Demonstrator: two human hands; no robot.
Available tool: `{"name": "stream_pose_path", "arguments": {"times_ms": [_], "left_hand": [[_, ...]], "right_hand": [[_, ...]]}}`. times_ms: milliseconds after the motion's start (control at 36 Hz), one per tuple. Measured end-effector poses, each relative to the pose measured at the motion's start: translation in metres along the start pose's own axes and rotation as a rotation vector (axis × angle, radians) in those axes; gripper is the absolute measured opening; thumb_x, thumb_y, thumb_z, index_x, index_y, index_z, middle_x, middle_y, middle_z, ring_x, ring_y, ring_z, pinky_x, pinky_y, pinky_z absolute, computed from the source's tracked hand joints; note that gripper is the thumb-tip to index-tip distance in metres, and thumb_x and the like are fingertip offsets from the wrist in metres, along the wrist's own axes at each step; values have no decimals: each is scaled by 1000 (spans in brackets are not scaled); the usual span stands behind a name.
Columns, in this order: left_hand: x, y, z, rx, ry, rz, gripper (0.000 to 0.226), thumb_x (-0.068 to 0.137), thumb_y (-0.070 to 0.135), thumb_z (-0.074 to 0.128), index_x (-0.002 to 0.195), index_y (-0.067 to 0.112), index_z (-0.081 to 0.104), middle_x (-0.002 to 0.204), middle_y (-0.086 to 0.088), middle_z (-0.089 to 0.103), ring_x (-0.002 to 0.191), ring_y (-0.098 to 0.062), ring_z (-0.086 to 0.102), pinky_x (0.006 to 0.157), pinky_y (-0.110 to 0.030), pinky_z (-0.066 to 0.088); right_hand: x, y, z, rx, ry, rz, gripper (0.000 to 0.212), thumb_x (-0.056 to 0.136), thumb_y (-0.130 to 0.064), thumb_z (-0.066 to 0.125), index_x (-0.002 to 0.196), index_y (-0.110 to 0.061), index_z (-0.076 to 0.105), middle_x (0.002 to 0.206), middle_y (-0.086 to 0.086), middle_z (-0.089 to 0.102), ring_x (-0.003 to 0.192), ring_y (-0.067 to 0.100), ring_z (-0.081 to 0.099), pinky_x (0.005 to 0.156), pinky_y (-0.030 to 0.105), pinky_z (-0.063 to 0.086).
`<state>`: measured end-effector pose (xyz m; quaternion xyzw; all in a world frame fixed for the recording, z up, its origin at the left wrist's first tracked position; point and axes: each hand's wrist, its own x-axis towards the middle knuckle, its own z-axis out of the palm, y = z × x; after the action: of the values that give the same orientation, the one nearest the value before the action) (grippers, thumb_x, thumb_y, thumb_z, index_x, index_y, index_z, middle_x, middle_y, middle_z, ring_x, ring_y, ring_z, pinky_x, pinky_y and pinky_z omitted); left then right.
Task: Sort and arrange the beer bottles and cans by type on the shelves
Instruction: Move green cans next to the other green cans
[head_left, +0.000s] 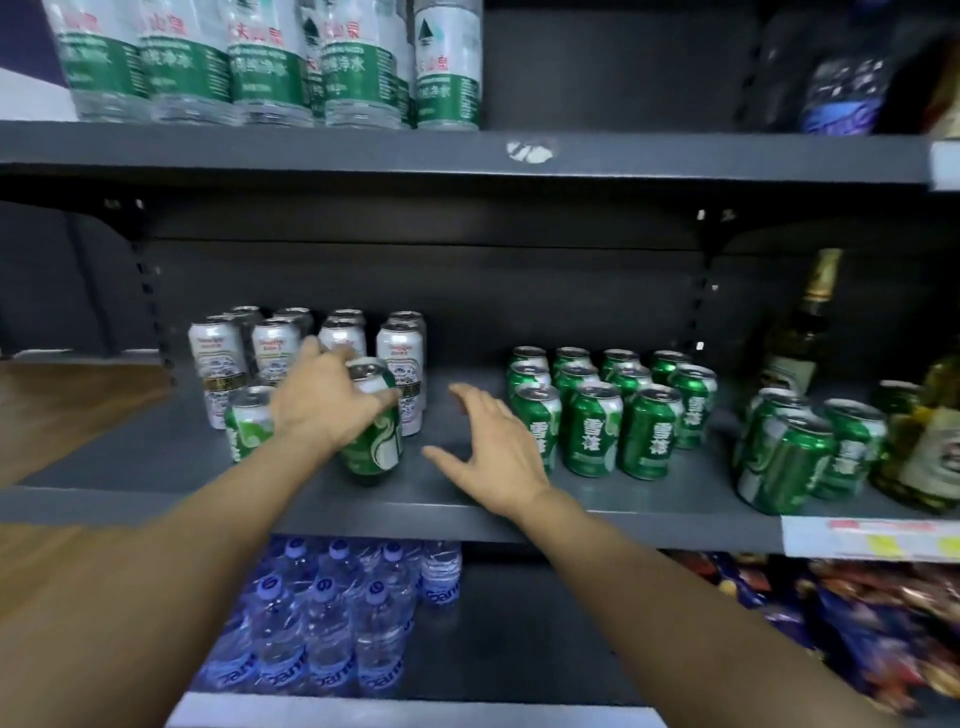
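The left hand (324, 402) grips a tilted green can (375, 431) from above, fingers curled over its top. Just right of it, the right hand (491, 449) hovers spread wide, holding nothing, with the green can block (597, 415) beyond its fingertips.

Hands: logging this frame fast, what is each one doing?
Left hand: grips a green can on the shelf.
Right hand: open, fingers spread, holding nothing.
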<state>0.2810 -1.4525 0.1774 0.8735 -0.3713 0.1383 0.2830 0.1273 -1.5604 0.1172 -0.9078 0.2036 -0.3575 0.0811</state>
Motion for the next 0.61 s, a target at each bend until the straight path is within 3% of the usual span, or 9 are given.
{"name": "stream_pose_path", "arguments": {"times_ms": [83,167,278,361,472,611], "left_hand": [[-4,41,-2,-61,15,81,69,72,60,72,125,18,56,127,-7,43,116,-31,52,87,-41,47],[-11,85,5,-230,2,128,63,67,58,76,113,18,61,117,-6,48,110,-28,55,88,-39,48],[-24,141,25,-407,-88,199,50,67,55,77,101,21,61,102,0,46,99,-24,57,82,-32,45],[-32,176,42,-504,-162,274,50,68,53,77,103,23,59,103,1,47,96,-20,55,81,-29,44],[-38,217,64,-686,-429,429,48,74,33,80,113,32,52,107,9,54,106,-16,54,83,-26,42],[-48,267,86,-711,-364,364,51,64,29,86,107,24,60,101,5,66,96,-18,61,85,-34,51]], "right_hand": [[0,-1,-13,71,39,58,93,79,-57,69,150,-16,24,147,4,40,132,24,38,107,38,36],[-3,5,-29,35,138,124,100,76,-57,71,152,-18,18,145,6,40,132,25,38,105,41,35],[-15,33,-60,-66,241,253,92,79,-41,70,151,-16,19,140,6,44,126,27,40,100,39,35],[-30,65,-89,-116,271,290,85,79,-38,70,148,-17,25,137,3,48,124,25,42,97,37,37],[-49,104,-127,-64,255,382,80,79,-33,68,146,-21,27,134,4,51,124,26,45,90,37,42],[-67,159,-175,-132,96,326,76,86,-56,57,148,-24,28,139,2,50,125,23,45,87,34,39]]}}
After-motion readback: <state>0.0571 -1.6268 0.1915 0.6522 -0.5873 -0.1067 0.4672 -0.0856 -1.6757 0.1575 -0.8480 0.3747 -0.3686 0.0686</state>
